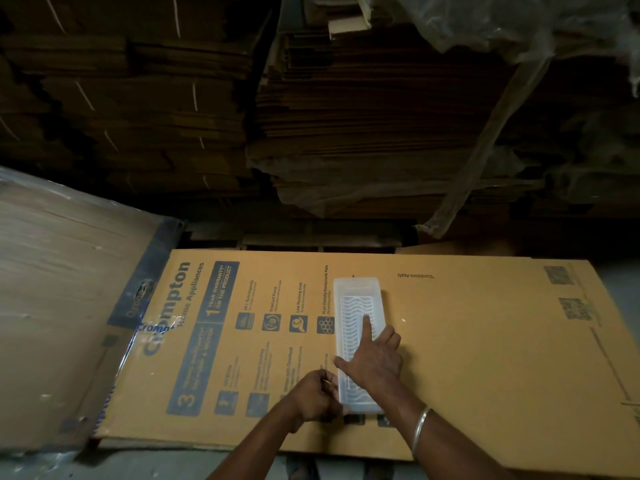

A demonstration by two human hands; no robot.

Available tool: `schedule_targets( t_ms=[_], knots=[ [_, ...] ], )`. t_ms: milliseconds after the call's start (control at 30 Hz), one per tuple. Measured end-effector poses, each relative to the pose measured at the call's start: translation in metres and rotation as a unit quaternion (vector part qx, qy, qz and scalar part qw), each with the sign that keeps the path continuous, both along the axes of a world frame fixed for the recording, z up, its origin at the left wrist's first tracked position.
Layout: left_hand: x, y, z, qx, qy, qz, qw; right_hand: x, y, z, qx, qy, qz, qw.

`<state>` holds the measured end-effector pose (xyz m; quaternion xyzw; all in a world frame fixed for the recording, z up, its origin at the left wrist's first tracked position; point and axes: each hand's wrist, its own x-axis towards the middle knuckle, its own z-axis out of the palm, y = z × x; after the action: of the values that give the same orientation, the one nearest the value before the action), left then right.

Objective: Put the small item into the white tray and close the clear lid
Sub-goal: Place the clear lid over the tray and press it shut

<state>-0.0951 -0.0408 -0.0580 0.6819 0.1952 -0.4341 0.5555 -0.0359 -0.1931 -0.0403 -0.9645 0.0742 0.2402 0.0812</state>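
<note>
Right hand [375,358] grip spread on white tray [358,289]; left hand [317,396] grip pinching its near-left edge; bare cardboard sheet [467,341] rightward.

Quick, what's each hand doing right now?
Left hand: closed by the tray's near-left corner; whether it holds anything cannot be told.
Right hand: open, holding nothing, forefinger pressing on the tray.

A flattened printed cardboard carton [450,341] lies on the floor [104,469] in front of me. Directly on it rests the white tray [358,327], long axis pointing away from me, near the carton's middle.
</note>
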Motion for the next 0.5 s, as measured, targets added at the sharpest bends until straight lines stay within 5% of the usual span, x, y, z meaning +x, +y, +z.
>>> schedule_targets(
  t_ms=[367,500],
  knots=[
    [0.0,-0.005,0.005,0.013,0.01,0.008,1.0,0.011,-0.019,0.003,0.005,0.003,0.051,0.999],
    [0.012,-0.009,0.01,0.144,-0.113,-0.135,0.974,0.043,-0.032,0.013,0.008,-0.012,0.094,0.996]
  ],
)
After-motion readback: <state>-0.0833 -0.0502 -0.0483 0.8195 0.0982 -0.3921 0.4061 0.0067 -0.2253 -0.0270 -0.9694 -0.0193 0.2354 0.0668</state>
